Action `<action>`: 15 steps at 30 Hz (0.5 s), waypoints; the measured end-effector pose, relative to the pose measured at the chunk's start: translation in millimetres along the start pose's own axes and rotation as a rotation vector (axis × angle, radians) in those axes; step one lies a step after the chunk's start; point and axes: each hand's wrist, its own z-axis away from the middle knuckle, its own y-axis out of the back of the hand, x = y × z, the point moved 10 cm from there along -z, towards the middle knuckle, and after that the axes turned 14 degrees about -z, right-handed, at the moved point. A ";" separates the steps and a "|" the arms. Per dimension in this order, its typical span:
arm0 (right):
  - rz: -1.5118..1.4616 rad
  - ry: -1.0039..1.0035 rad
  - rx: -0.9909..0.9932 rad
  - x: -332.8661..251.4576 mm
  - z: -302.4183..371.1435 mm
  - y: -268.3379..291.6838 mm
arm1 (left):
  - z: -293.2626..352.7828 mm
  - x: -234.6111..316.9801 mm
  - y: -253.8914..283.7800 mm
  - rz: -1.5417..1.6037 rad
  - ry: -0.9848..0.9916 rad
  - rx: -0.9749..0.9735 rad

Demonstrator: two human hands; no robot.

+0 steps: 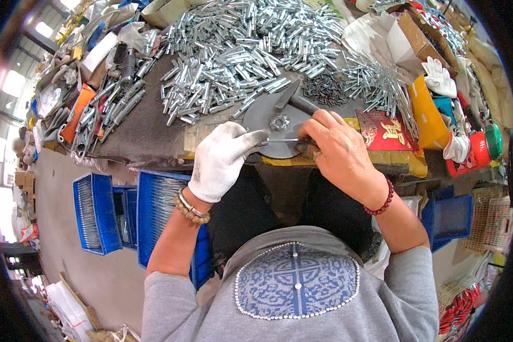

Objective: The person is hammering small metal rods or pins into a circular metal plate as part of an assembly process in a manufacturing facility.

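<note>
My left hand [218,158], in a white knit glove with a dirty fingertip, pinches one end of a thin metal rod [283,140]. The rod's other end sits between the fingers of my right hand [345,149], which is bare apart from dark coverings at the fingertips. What lies inside either grip is partly hidden. Beneath the rod is a round grey metal plate [257,118] with a small gear-like metal piece [279,122] on it. A hammer [303,104] rests over the plate's far side, its handle running toward my right hand.
Shiny metal tubes [233,62] are heaped across the bench. Small black pins [325,88] and thin rods [379,85] lie at right, beside a red card [376,130]. Tools [119,102] crowd the left. Blue bins [97,214] of rods stand below the bench edge.
</note>
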 end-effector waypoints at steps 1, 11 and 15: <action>-0.034 -0.010 -0.008 1.5 1.3 -1.7 | 0.9 -0.2 0.2 0.000 0.001 0.009; -0.162 0.019 0.033 -2.1 8.8 1.0 | 6.4 -1.8 -0.4 -0.029 -0.017 0.035; -0.105 0.059 0.061 -5.4 7.0 1.6 | 6.6 0.7 -0.1 -0.053 -0.032 0.034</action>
